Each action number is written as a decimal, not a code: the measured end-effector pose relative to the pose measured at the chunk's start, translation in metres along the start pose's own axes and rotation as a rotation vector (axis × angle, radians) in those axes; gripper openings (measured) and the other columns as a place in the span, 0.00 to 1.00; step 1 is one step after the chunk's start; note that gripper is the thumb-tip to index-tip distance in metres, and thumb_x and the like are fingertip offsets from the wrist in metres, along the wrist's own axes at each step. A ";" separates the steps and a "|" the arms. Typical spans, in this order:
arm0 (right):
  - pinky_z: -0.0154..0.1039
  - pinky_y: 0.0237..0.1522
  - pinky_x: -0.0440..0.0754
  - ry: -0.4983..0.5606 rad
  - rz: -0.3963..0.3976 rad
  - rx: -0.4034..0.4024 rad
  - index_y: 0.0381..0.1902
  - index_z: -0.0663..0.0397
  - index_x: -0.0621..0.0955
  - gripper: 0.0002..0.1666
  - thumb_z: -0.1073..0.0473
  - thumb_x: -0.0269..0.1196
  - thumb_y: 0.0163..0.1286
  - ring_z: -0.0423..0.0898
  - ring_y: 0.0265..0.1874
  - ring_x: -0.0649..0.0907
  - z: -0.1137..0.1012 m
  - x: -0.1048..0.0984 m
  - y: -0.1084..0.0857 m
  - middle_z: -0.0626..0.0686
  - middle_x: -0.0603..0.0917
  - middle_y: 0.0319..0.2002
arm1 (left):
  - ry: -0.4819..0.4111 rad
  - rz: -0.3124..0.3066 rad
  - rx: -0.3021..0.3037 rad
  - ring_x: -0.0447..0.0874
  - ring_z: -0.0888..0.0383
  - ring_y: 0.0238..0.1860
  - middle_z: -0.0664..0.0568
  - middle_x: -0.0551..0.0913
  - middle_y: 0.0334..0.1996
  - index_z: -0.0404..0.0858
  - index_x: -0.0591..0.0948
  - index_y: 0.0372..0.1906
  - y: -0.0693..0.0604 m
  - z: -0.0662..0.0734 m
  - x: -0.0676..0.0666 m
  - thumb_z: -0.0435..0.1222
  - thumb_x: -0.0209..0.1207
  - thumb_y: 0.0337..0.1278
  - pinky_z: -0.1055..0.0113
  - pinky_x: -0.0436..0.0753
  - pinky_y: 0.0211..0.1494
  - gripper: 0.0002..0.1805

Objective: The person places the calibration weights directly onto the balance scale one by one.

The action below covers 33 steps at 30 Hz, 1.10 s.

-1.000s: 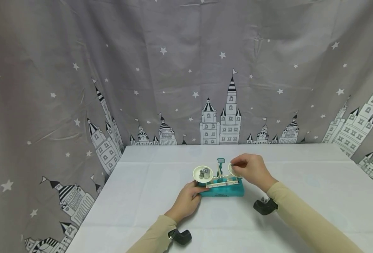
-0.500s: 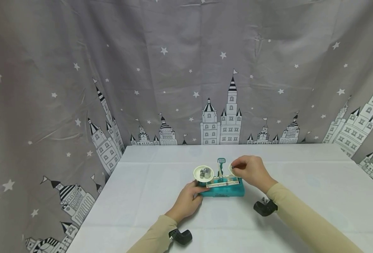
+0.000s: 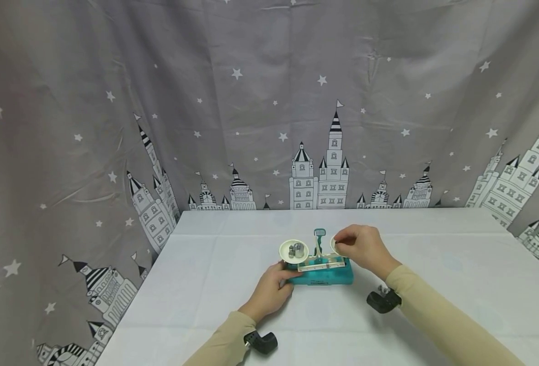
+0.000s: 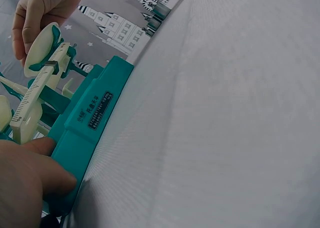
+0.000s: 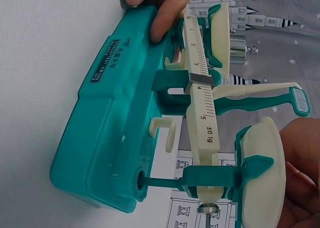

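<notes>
A teal balance scale (image 3: 324,276) with cream pans stands on the white table. My left hand (image 3: 269,291) grips the left end of its base, thumb on the front side and a finger on top. Several silver metal weights (image 3: 298,249) rest in the left pan (image 3: 283,252). Over the right pan (image 5: 264,178), my right hand (image 3: 364,248) pinches a small dark-grey weight (image 3: 336,243), mostly hidden by the fingers. The ruled beam (image 5: 202,108) carries a grey rider (image 5: 201,79). In the head view, the left pan sits lower than the right.
A white cloth (image 3: 223,254) covers the table. Behind its far edge hangs a grey curtain (image 3: 260,127) printed with castles and stars. Black camera mounts (image 3: 262,342) sit on both wrists, over beige sleeves (image 3: 438,310).
My right hand has come down very slightly over the right pan since a second ago. The left hand and the scale stay put.
</notes>
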State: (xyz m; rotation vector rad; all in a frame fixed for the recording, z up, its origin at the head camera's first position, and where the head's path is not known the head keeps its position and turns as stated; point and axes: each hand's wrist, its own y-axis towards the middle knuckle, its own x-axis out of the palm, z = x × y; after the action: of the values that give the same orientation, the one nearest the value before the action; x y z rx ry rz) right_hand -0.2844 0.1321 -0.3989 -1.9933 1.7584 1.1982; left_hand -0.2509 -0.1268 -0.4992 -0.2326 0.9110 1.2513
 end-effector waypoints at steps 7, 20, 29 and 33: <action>0.31 0.36 0.87 0.007 0.035 -0.023 0.37 0.60 0.89 0.07 0.69 0.68 0.60 0.45 0.34 0.87 0.000 -0.006 -0.002 0.57 0.91 0.38 | -0.007 -0.002 -0.004 0.72 0.36 0.71 0.35 0.76 0.69 0.38 0.88 0.53 0.000 0.001 0.000 0.26 0.56 0.57 0.39 0.72 0.73 0.20; 0.20 0.34 0.83 -0.041 0.247 -0.121 0.37 0.60 0.89 0.10 0.73 0.71 0.56 0.28 0.32 0.84 0.014 -0.046 -0.030 0.57 0.91 0.37 | 0.011 0.003 -0.008 0.73 0.37 0.71 0.36 0.77 0.68 0.38 0.88 0.53 0.001 -0.002 -0.001 0.26 0.57 0.57 0.39 0.72 0.73 0.20; 0.18 0.33 0.81 -0.052 0.253 0.019 0.39 0.61 0.89 0.09 0.68 0.71 0.59 0.17 0.32 0.78 0.044 -0.059 -0.067 0.60 0.91 0.38 | 0.001 -0.007 -0.013 0.73 0.35 0.71 0.35 0.77 0.68 0.38 0.88 0.53 -0.001 -0.001 -0.001 0.26 0.57 0.56 0.38 0.72 0.73 0.20; 0.16 0.33 0.80 -0.045 0.268 0.040 0.39 0.63 0.88 0.09 0.69 0.71 0.59 0.16 0.32 0.78 0.059 -0.058 -0.080 0.61 0.91 0.37 | -0.003 -0.010 -0.017 0.72 0.36 0.72 0.36 0.77 0.68 0.38 0.87 0.53 0.000 0.000 0.000 0.26 0.57 0.56 0.39 0.71 0.74 0.20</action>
State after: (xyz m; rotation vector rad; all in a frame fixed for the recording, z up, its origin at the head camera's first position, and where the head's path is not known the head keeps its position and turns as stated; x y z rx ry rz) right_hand -0.2332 0.2323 -0.4238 -1.7351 2.0584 1.2612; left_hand -0.2509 -0.1265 -0.4991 -0.2478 0.8960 1.2505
